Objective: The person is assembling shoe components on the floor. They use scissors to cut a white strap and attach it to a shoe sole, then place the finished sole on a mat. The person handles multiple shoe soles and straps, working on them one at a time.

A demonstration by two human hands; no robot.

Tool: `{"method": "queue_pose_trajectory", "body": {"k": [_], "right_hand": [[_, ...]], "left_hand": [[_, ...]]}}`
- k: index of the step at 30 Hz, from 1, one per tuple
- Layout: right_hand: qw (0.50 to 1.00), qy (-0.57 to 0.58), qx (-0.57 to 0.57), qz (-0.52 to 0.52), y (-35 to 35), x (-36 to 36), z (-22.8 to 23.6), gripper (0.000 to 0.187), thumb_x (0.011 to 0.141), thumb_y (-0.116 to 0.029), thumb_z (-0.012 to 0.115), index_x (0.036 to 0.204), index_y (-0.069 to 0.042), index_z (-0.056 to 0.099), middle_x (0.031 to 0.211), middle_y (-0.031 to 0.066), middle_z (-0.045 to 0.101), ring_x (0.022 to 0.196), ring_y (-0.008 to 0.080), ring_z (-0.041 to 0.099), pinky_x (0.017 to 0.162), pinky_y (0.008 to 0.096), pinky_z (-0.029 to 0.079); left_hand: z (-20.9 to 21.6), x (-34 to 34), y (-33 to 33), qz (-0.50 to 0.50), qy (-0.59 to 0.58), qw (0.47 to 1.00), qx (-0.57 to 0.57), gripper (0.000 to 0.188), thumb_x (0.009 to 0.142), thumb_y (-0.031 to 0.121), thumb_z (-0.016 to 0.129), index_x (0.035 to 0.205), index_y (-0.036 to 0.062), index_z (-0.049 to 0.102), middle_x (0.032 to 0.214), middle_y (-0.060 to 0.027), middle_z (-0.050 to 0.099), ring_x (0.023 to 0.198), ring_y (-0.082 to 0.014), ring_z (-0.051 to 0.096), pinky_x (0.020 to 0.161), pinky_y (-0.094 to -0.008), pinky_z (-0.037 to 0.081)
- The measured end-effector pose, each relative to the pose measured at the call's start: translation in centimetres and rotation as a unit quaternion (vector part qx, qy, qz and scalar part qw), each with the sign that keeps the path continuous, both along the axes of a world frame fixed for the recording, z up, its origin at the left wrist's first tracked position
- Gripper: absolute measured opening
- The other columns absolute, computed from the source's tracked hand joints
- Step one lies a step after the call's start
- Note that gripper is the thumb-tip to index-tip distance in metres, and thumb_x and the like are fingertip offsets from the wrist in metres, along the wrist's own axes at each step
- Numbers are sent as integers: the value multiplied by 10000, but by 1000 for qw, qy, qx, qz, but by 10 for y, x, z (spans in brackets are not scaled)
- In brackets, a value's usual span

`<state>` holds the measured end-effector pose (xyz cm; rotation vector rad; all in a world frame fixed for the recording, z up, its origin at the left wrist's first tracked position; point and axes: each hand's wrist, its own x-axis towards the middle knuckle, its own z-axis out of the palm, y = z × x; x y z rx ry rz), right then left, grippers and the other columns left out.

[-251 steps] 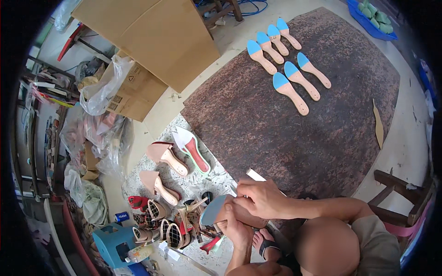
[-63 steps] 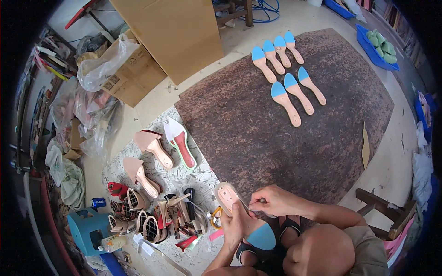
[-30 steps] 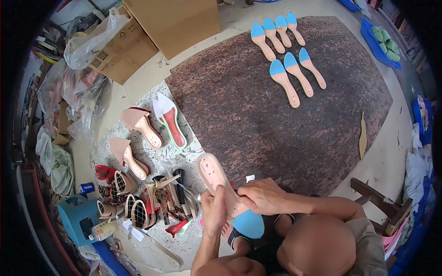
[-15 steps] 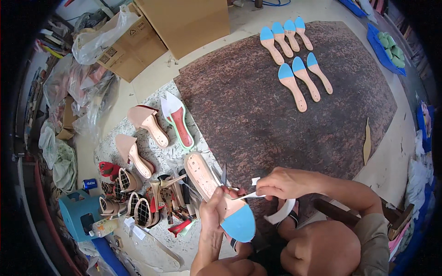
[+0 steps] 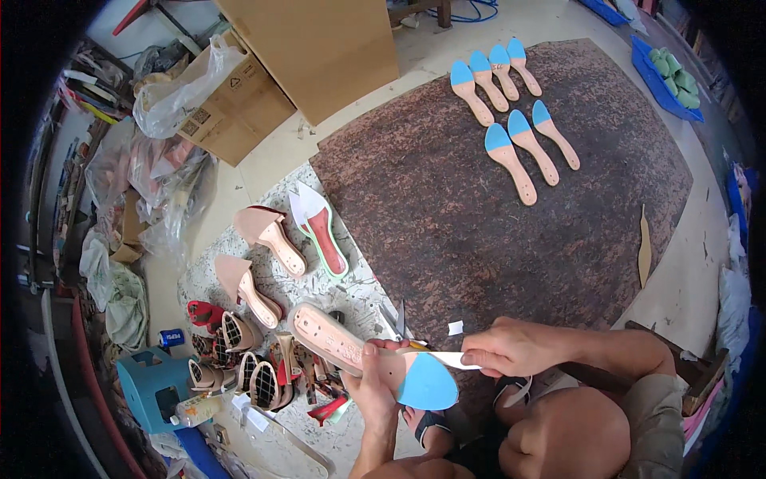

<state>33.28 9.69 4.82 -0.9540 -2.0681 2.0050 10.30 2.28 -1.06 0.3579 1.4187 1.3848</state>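
Note:
A pale insole [image 5: 327,339] with a blue front part lies in my left hand [image 5: 375,391], whose thumb and fingers grip it around the middle. The heel end points up and to the left, the blue end towards my knees. My right hand [image 5: 507,349] pinches a thin white strip [image 5: 448,359], stretched from the insole's far edge beside the blue part. Just beyond the insole, a pair of scissors [image 5: 399,318] lies with its blades pointing away. A small white scrap [image 5: 456,328] rests on the dark board.
Several blue-fronted insoles [image 5: 511,164] lie in two rows on the dark board [image 5: 471,247]. To the left are shoe pieces with beige uppers [image 5: 259,225], a green-edged sole [image 5: 325,239] and a cluster of heeled shoes [image 5: 263,385]. Cardboard boxes [image 5: 319,56] stand far left.
The insole has turned in my left hand, its heel end swinging left. My right hand has moved slightly right and down, and the white strip's hanging loop has gone from its earlier place.

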Motion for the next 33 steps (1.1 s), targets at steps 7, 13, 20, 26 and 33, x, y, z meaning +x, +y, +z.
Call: {"method": "queue_pose_trajectory", "body": {"k": [7,13,20,26,33], "right_hand": [[989,11,139,45,-14,1,6,196,973,-187,556,906,-4,528,623,212,577,524,404,560,499,448,449],[996,38,28,76,6,9,-5,233,997,-208,506,878,-18,569,639,117,627,534,272,610,506,393,467],[997,-54,3,54,81,9,-46,212,952,-227,568,906,-38,653,707,37,660,629,159,614,594,334,479],[824,-127,487,-261,-4,-55,-125,86,793,-170,628,839,-102,601,808,100,590,755,298,569,664,436,441],[925,-250,275,-78,-94,-105,-209,400,907,-284,577,1145,27,499,799,209,682,727,366,701,614,465,558]], "left_hand": [[5,0,-3,9,20,999,40,216,960,131,578,955,-85,569,836,-180,658,819,-323,682,757,-418,568],[17,5,-1,-38,-148,984,92,179,969,174,541,1048,14,529,884,-85,561,969,-268,604,852,-429,507],[-2,3,0,-43,-271,958,89,167,947,166,530,1071,65,481,886,-35,443,887,-180,460,806,-328,425],[-8,-17,8,69,-295,946,114,148,941,142,545,1037,43,492,870,-45,456,871,-185,470,835,-320,438],[-19,-18,23,121,-359,913,154,117,957,93,505,1032,5,488,878,-82,482,857,-202,506,794,-350,507]]}}
